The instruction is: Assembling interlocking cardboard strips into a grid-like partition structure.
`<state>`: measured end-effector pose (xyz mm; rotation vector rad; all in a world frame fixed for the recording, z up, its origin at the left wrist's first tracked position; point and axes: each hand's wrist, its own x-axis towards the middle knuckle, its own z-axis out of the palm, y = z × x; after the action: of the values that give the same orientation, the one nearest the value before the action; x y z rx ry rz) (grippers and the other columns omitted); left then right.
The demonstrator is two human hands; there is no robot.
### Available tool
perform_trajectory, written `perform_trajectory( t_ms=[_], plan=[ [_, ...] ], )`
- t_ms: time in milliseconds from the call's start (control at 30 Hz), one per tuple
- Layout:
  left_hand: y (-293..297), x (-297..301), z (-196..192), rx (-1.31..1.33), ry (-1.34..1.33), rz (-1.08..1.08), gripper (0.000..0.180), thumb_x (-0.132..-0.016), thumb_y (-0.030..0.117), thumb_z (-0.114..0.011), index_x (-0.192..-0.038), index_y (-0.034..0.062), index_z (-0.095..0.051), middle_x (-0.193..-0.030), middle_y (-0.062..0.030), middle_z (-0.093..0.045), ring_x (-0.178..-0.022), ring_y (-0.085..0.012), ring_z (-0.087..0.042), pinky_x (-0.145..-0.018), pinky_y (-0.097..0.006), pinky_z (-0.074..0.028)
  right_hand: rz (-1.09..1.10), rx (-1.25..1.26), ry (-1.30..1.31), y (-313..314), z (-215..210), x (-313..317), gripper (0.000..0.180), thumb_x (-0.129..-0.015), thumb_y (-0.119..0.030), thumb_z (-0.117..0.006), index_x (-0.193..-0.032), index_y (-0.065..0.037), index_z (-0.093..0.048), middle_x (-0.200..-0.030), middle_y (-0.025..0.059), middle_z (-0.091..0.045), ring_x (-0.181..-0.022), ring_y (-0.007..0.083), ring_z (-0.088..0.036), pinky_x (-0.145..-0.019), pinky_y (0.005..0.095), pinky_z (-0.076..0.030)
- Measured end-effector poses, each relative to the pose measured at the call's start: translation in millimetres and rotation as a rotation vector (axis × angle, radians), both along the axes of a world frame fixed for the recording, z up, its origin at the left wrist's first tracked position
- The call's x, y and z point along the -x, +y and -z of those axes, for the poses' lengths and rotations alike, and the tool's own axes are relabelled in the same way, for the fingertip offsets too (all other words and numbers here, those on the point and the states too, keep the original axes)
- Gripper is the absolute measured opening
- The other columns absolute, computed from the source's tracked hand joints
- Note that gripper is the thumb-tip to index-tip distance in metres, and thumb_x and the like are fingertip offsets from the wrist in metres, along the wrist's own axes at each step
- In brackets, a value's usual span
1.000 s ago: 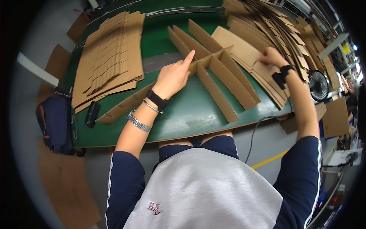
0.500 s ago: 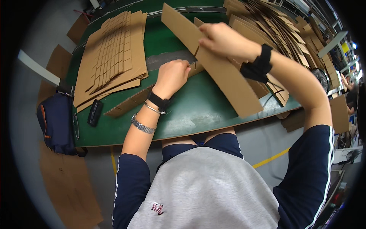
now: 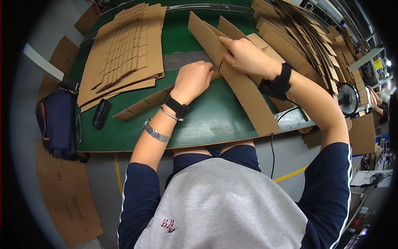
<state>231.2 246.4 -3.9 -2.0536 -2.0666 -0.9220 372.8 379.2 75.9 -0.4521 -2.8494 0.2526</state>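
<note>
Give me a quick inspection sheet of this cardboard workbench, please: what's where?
Surface: green table, a grey patch near its middle.
Job's things: long slotted cardboard strip standing on edge; more strips behind it; another cardboard strip lying flat.
Clutter: stack of slotted cardboard sheets at left; heap of strips at right; small black case.
Hands: left hand and right hand both at a slot of the standing strip; each wrist wears a black band.
Cables: black cable hanging off the table edge.
Surroundings: dark blue bag at the table's left end, small fan, cardboard on the floor.
</note>
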Motion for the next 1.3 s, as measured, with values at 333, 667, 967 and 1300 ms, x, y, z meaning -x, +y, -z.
perform_trajectory(
  t_ms=[333,667,967,1300],
  plan=[
    [-1,-2,0,-0.021,-0.005,0.01,0.012,-0.085,0.014,-0.064,-0.087,0.0025,-0.068,-0.083,-0.015,-0.065,-0.078,-0.0362,-0.064,-0.069,-0.044,-0.051,0.089,0.363,-0.124,-7,9,1,0.051,-0.089,-0.006,-0.05,-0.135,0.013,-0.041,-0.072,0.0277,-0.063,-0.063,0.0389,-0.065,-0.064,0.0438,-0.054],
    [0,-1,2,-0.025,-0.009,0.014,0.012,-0.085,0.014,-0.063,-0.087,0.0026,-0.066,-0.084,-0.0154,-0.065,-0.078,-0.0369,-0.063,-0.069,-0.044,-0.051,-0.161,-0.142,-0.098,5,32,5,0.054,-0.085,-0.007,-0.056,-0.133,0.014,-0.044,-0.066,0.0247,-0.062,-0.061,0.0369,-0.064,-0.061,0.0432,-0.053],
    [2,-8,-1,-0.057,-0.032,0.034,0.013,-0.085,0.011,-0.064,-0.097,0.006,-0.066,-0.084,-0.0145,-0.065,-0.078,-0.0373,-0.063,-0.067,-0.045,-0.051,-0.096,0.221,-0.337,-2,35,-4,0.056,-0.093,-0.013,-0.044,-0.143,0.009,-0.03,-0.065,0.0183,-0.063,-0.057,0.0272,-0.064,-0.052,0.0377,-0.053],
    [-4,-5,2,-0.121,0.151,0.075,0.033,-0.086,0.008,-0.063,-0.119,0.014,-0.066,-0.076,-0.0104,-0.057,-0.071,-0.0308,-0.061,-0.064,-0.04,-0.051,0.618,-0.035,-0.509,160,32,-158,0.055,-0.078,-0.041,-0.074,-0.108,0.003,-0.067,-0.086,0.0193,-0.07,-0.078,0.0305,-0.068,-0.077,0.0383,-0.053]
  ],
)
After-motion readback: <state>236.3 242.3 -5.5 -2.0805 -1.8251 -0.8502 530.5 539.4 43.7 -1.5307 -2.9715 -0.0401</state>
